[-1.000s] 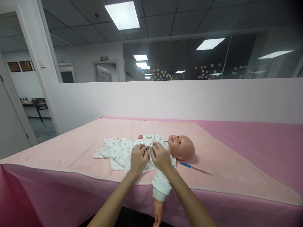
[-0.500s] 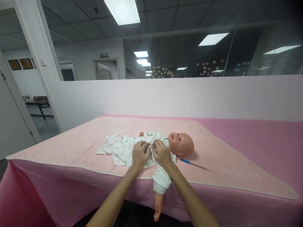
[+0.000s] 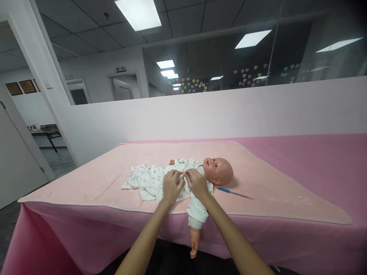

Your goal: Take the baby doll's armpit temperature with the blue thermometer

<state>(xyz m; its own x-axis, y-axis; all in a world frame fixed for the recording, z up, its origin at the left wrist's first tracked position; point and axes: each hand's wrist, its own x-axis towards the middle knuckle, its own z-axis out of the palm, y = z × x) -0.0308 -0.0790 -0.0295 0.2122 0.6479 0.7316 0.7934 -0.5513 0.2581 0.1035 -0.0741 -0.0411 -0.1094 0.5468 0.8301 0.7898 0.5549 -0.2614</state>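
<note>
A baby doll point(image 3: 220, 170) lies on its back, its head to the right, dressed in a white printed baby outfit point(image 3: 151, 178). My left hand point(image 3: 172, 186) and my right hand point(image 3: 197, 183) meet over the chest of the outfit. Fingertips of both hands pinch the fabric there, nearly touching each other; the exact bit between them is too small to make out. One doll arm point(image 3: 195, 241) in a white sleeve hangs over the front edge, beneath my right forearm. The doll's other hand point(image 3: 172, 162) shows on the far side.
A thin stick with a blue end point(image 3: 225, 190) lies right of the doll's head. Under the doll is a peach mat point(image 3: 94, 175) on a pink-covered table point(image 3: 323, 164). A white half wall point(image 3: 218, 114) with glass above stands behind.
The camera view has tilted and shifted slightly. Both my hands stay at the chest of the outfit, fingers still pinched, with only small finger movement.
</note>
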